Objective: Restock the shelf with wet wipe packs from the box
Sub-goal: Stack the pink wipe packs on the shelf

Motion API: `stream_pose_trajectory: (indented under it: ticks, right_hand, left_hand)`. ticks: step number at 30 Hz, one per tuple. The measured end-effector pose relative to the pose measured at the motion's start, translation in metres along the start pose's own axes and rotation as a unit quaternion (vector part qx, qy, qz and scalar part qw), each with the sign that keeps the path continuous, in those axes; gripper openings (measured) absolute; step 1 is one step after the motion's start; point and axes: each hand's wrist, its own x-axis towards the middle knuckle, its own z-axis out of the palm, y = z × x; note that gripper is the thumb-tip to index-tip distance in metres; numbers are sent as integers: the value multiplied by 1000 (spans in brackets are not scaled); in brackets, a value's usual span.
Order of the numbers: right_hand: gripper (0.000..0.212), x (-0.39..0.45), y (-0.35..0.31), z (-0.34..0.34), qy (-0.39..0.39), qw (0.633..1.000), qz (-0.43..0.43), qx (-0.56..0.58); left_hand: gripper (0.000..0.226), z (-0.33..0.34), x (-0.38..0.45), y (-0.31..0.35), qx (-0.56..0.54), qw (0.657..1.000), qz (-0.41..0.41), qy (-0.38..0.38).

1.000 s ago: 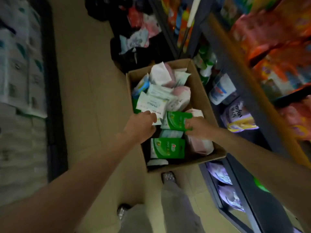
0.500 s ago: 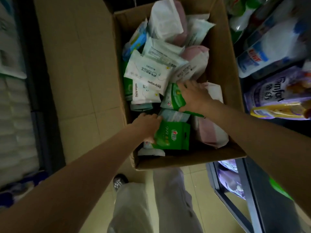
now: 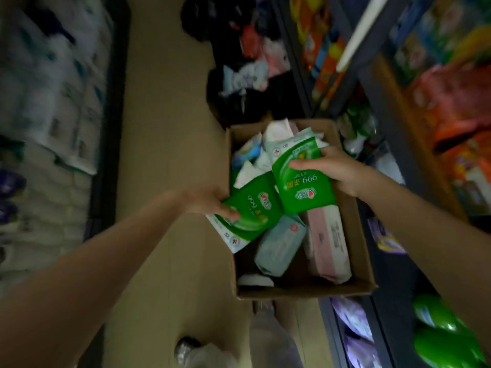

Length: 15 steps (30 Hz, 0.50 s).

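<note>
Item: green wet wipe packs, two in hand, both lifted above the cardboard box [image 3: 364,274] that stands on the floor at the aisle's centre.

Right pack [image 3: 303,179]: held at the box's 1 o'clock side by the right hand [image 3: 337,168], fingers curled over its top edge, printed face toward the camera. A second, paler pack appears to sit behind it (edge only; uncertain).

Left pack [image 3: 252,208]: held over the box's 9 o'clock rim by the left hand [image 3: 210,203], thumb clamped on the face, fingers hidden beneath. A white-edged pack seems pinched under it.

Handling, as judged: soft film pouches, light to moderate in weight, pliant and likely a little slick; they sag if held by a corner. Best grip is across the short edge or around the middle, thumb opposing fingers.

Remaining stock in the box: a pale blue pack [image 3: 281,245] and a pink pack [image 3: 329,240] near 6 o'clock, assorted white packs at 12.

Shelf [image 3: 393,107]: runs along 3 o'clock, crowded with coloured goods.

Change from the earlier frame: both hands were then down among the packs; now each has raised a green pack clear of the pile.
</note>
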Motion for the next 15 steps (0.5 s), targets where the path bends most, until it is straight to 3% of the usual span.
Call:
stream_pose_trajectory:
  ticks: [4,8,11,15]
  right_hand:
    - [7,-43,-103,50,-22,994,-97,48]
    - [8,-94,-203,117,-56,976,-207,48]
    - [8,-133,-259,178,-74,955,-282,55]
    - [5,-182,-324,256,-84,928,-360,37]
  left_hand:
    - [24,-75,-101,-8,-106,985,19,138]
    - [37,-130,-202,-27,-234,923,77,295]
    - [15,-147,-283,-43,-338,868,164,324]
    - [13,-169,-387,-78,-366,806,251,391]
